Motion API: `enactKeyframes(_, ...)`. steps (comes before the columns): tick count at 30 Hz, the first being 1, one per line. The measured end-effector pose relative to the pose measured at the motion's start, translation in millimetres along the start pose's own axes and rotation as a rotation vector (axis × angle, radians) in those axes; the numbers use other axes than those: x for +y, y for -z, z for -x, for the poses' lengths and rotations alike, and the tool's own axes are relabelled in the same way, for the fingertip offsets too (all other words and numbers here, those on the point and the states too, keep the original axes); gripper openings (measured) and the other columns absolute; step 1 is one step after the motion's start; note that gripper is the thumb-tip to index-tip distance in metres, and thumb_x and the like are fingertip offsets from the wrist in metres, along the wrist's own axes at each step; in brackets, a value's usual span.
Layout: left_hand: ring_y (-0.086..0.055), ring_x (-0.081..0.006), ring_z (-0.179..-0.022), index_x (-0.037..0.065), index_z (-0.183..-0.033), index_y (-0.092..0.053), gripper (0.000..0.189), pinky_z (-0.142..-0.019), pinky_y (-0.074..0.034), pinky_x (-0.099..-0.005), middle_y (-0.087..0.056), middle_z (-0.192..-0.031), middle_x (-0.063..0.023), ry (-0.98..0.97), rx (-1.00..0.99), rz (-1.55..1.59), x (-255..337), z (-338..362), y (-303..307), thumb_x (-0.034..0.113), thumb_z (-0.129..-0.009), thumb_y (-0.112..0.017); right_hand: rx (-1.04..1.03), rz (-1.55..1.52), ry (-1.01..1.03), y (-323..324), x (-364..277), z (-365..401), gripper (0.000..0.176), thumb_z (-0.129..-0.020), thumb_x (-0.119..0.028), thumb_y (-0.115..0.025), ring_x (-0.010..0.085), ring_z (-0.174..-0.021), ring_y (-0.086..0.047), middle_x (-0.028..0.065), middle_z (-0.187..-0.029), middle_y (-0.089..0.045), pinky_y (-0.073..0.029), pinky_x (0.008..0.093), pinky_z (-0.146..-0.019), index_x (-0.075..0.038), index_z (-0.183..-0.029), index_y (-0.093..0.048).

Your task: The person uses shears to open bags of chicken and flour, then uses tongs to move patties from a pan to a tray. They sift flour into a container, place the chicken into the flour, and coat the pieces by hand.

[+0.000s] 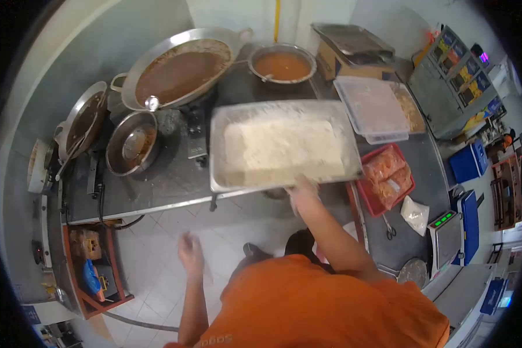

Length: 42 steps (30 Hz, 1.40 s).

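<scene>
A rectangular metal tray (216,148) with white powder (287,145) in it lies at the front edge of the dark counter. My right hand (304,194) is at the near rim of this tray, its fingers closed on the edge and partly blurred. Away from the counter, my left hand (190,253) hangs over the floor, blurred by motion, touching no object that I can see. Right of the tray, a red basket (362,191) holds bags of reddish food (388,174).
Large pan of brown liquid (182,72) at the back left; bowl of orange liquid (282,65) behind the tray. A metal bowl (131,144) stands left. Plastic container (372,107), scissors (390,231), white bag (414,214) and scale (446,240) are on the right.
</scene>
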State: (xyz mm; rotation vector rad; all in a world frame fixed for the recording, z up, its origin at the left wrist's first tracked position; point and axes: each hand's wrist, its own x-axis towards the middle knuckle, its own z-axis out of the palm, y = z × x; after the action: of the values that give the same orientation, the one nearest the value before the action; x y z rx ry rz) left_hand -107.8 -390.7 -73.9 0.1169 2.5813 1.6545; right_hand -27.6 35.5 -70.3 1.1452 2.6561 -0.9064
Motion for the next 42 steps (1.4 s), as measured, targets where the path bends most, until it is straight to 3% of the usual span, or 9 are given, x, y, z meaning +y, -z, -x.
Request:
enactKeyframes(12, -0.060, -0.0174, -0.067, -0.001, -0.114, -0.057, 0.033, -0.056, -0.048, -0.0326, -0.063, -0.086, -0.0128, 0.424, 0.227, -0.115, -164, 134, 169, 0.011, -0.084, -0.061, 0.174, 0.235, -0.056, 22, -10, -17, 0.037, -0.091, -0.023, -0.063, 0.0334, -0.102, -0.063, 0.0199, -0.109, -0.064, -0.052, 0.0449, -0.086, -0.002, -0.121, -0.057)
enactKeyframes(19, -0.064, -0.0232, -0.070, 0.001, -0.112, -0.059, 0.031, -0.062, -0.051, -0.0365, -0.066, -0.092, -0.0168, 0.724, 0.153, -0.289, -235, 181, 207, 0.017, -0.085, -0.062, 0.197, -1.548, -0.587, 30, -3, -44, 0.045, -0.093, -0.009, -0.049, 0.0341, -0.117, -0.055, 0.0155, -0.133, -0.051, -0.049, 0.0466, -0.102, -0.006, -0.138, -0.042)
enactKeyframes(25, -0.062, -0.0210, -0.059, 0.001, -0.100, -0.063, 0.021, -0.054, -0.050, -0.0343, -0.067, -0.085, -0.0137, 0.614, 0.103, 0.082, -251, 110, 245, 0.015, -0.084, -0.061, 0.420, -1.679, -0.645, 0, -66, 19, 0.047, -0.098, -0.042, -0.046, 0.0293, -0.096, -0.061, 0.0192, -0.110, -0.059, -0.052, 0.0407, -0.082, 0.004, -0.110, -0.051)
enactKeyframes(29, -0.061, -0.0189, -0.063, 0.000, -0.092, -0.063, 0.020, -0.056, -0.050, -0.0351, -0.066, -0.081, -0.0132, 0.831, 0.085, -0.085, -271, 60, 283, 0.019, -0.086, -0.061, -0.109, -1.434, -0.482, -56, -136, 74, 0.058, -0.098, -0.057, -0.043, 0.0240, -0.076, -0.062, 0.0144, -0.087, -0.065, -0.052, 0.0346, -0.073, 0.000, -0.103, -0.055)
enactKeyframes(31, -0.065, -0.0220, -0.072, 0.000, -0.091, -0.064, 0.024, -0.063, -0.051, -0.0361, -0.068, -0.085, -0.0159, 0.144, -0.205, -0.995, -336, 61, 311, 0.021, -0.092, -0.053, -0.356, -1.237, -0.258, -73, -225, 89, 0.055, -0.098, -0.051, -0.047, 0.0231, -0.073, -0.064, 0.0154, -0.085, -0.067, -0.052, 0.0324, -0.068, 0.001, -0.114, -0.055)
enactKeyframes(33, -0.067, -0.0275, -0.083, 0.000, -0.097, -0.063, 0.028, -0.070, -0.051, -0.0365, -0.069, -0.092, -0.0186, 0.433, 0.060, -0.954, -290, 50, 317, 0.020, -0.098, -0.043, -0.591, -1.138, -0.036, -93, -303, 90, 0.053, -0.098, -0.044, -0.051, 0.0232, -0.071, -0.066, 0.0171, -0.088, -0.069, -0.053, 0.0315, -0.064, 0.003, -0.123, -0.053)
enactKeyframes(36, -0.068, -0.0329, -0.084, 0.003, -0.106, -0.061, 0.030, -0.072, -0.052, -0.0405, -0.070, -0.095, -0.0160, 1.008, 0.301, -0.388, -215, -28, 343, 0.025, -0.101, -0.041, -1.202, -0.838, 0.232, -141, -413, 78, 0.084, -0.096, -0.033, -0.056, 0.0207, -0.074, -0.068, 0.0182, -0.094, -0.071, -0.054, 0.0297, -0.064, -0.010, -0.153, 0.001)
enactKeyframes(38, -0.059, -0.0297, -0.105, 0.006, -0.120, -0.056, 0.040, -0.088, -0.047, -0.0446, -0.062, -0.117, -0.0141, 0.914, 0.334, 0.216, -231, -58, 359, 0.038, -0.097, -0.048, -1.475, -0.574, 0.230, -174, -505, 96, 0.110, -0.092, -0.042, -0.061, 0.0224, -0.081, -0.068, 0.0163, -0.099, -0.070, -0.054, 0.0320, -0.073, -0.015, -0.148, 0.030)
enactKeyframes(42, -0.028, -0.0295, -0.140, 0.014, -0.147, -0.031, 0.069, -0.112, -0.030, -0.0469, -0.030, -0.154, -0.0124, 0.613, 0.473, 1.005, -144, -159, 391, 0.051, -0.093, -0.053, -1.382, -0.282, 0.857, -315, -619, 172, 0.104, -0.094, -0.048, -0.056, 0.0337, -0.134, -0.043, 0.0266, -0.145, -0.042, -0.043, 0.0450, -0.103, -0.011, -0.150, 0.025)
